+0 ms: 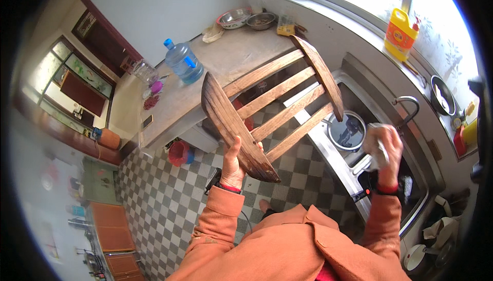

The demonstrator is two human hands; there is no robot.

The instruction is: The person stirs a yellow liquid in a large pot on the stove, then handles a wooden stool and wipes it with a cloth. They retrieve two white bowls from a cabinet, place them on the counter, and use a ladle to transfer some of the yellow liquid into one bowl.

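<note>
A wooden slatted rack is held up in the air, tilted, its several slats joining two thick end pieces with pointed ends. My left hand grips the nearer end piece, thumb on its outer face and fingertips showing behind. In my right hand is a pale crumpled cloth, slightly blurred. That hand is above the stainless steel sink, apart from the rack. A round metal pot stands in the sink with liquid and a dark thing inside.
A curved faucet rises behind the sink. On the windowsill stand a yellow detergent jug and a black pan. A blue water bottle and metal basins stand on the counter. A red bin sits on the checkered floor.
</note>
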